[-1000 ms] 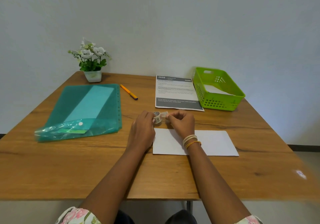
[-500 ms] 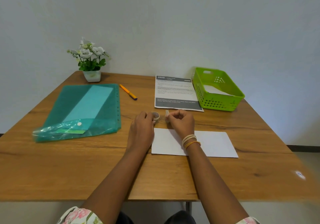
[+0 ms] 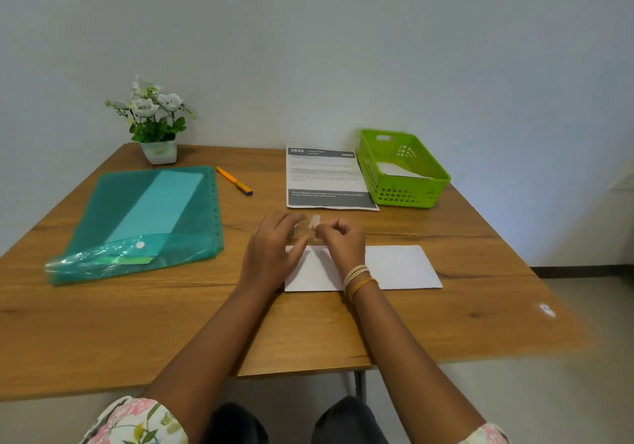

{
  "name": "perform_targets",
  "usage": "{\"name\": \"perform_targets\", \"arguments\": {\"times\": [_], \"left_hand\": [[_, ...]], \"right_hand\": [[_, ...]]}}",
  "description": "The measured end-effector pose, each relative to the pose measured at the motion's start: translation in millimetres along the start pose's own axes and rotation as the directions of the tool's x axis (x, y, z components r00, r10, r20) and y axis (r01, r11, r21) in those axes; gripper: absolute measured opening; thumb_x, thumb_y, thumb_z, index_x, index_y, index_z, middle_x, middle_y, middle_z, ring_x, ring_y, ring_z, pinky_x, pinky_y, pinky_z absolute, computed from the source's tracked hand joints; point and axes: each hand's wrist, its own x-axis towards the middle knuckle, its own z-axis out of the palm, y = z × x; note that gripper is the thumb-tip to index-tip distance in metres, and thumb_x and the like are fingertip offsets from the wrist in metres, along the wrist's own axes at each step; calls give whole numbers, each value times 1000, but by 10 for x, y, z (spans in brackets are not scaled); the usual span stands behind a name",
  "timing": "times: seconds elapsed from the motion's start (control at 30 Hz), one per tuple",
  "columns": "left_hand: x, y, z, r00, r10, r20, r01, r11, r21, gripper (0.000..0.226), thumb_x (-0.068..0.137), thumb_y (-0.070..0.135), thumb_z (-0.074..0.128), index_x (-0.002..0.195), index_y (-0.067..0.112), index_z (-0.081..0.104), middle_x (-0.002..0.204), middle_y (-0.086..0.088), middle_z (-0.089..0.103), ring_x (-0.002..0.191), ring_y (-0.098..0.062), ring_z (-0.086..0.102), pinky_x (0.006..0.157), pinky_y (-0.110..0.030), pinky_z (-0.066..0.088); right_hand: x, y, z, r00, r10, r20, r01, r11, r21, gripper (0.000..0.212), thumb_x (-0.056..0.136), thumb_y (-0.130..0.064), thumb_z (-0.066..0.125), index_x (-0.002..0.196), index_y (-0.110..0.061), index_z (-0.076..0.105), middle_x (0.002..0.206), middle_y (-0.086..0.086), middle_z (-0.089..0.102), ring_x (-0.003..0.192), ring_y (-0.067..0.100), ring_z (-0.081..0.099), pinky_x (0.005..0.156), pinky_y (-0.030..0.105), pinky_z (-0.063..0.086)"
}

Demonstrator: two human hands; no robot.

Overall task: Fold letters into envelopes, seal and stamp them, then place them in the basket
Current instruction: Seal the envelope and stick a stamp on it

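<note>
A short strip of tape (image 3: 314, 221) is pinched between the closed fingertips of the right hand (image 3: 339, 241), its free end standing up above them, while the tape roll (image 3: 295, 231) is gripped in the curled fingers of the left hand (image 3: 274, 251); the roll is blurred and largely hidden, so the exact hold cannot be told. The hands are nearly touching, just above the far left edge of the envelope (image 3: 398, 267), which lies flat on the table (image 3: 103, 323) with its left part under the right wrist. It cannot be told whether the strip has been torne free of the roll. Several things are judged liable to go wrong from here. The loose strip could curl and stick to itself or to the fingertips, because it is held by one end only. If it is not yet severed, a sharp pull could stretch or split it. The envelope is not pinned down, so it could be dragged or lifted as the tape is pressed on, leaving the strip crooked or the flap partly open. The basket (image 3: 404, 200), already holding one white piece, stands at the far right, well apart from the hands. No stamp is seen on the envelope, so stamping is judged to remain.
</note>
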Motion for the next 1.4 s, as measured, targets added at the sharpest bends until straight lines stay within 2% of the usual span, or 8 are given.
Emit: {"name": "perform_targets", "arguments": {"times": [0.13,0.33,0.6,1.0,1.1,1.2,1.3,1.4], "left_hand": [[-24,134,-4,998,-1,-61,-4,996,-90,24,78,13,78,101,10,71,99,-3,69,94,-19,62,81,-26,48],[-86,424,22,998,57,-26,-61,984,-167,16,80,11,77,96,12,75,96,-1,73,92,-17,66,80,-31,52],[-120,842,72,995,-7,-96,-13,979,-203,17,81,12,74,98,12,74,97,-2,73,94,-18,65,81,-25,49],[-205,1333,302,997,-64,-34,53,967,-248,11,85,17,71,95,15,74,92,1,72,87,-13,64,70,-27,53],[-174,1489,315,941,-326,88,330,831,-448,10,85,18,71,93,18,77,86,7,74,81,-4,66,71,-19,52],[-61,1579,339,784,-552,284,592,530,-607,8,83,16,74,89,13,78,81,1,74,75,-12,70,72,-27,58],[-10,1621,377,682,-607,409,692,353,-630,13,83,14,74,93,6,76,81,-6,74,72,-17,72,66,-26,59],[-18,1672,442,645,-618,449,720,295,-629,15,83,15,74,95,5,75,81,-7,74,74,-20,72,61,-23,57]], "right_hand": [[-138,-65,-139,976,219,4,-214,950,225,14,80,-2,66,67,-7,64,76,16,64,73,23,59,72,33,51],[-372,-203,-381,961,261,90,-275,875,398,18,84,0,63,68,-7,59,71,12,62,69,19,59,75,31,52],[-578,-314,-677,963,259,67,-262,857,444,8,85,3,60,79,2,65,74,15,65,74,23,63,85,39,55],[-736,-401,-1166,950,309,35,-285,819,498,16,83,5,57,71,-4,62,65,9,64,61,16,62,63,28,57],[-759,-410,-1270,959,280,36,-262,836,482,6,86,-8,66,83,-7,61,75,7,64,71,17,62,74,30,54],[-717,-380,-1364,955,296,-22,-245,828,504,6,88,-11,66,85,-8,61,79,7,62,78,19,59,85,33,52],[-691,-330,-1420,948,315,-44,-258,841,476,5,87,-2,63,84,-6,64,79,11,63,72,18,61,79,30,56],[-681,-292,-1464,946,314,-74,-251,861,443,5,84,1,66,82,-4,67,74,11,65,65,16,62,66,25,57]]}}
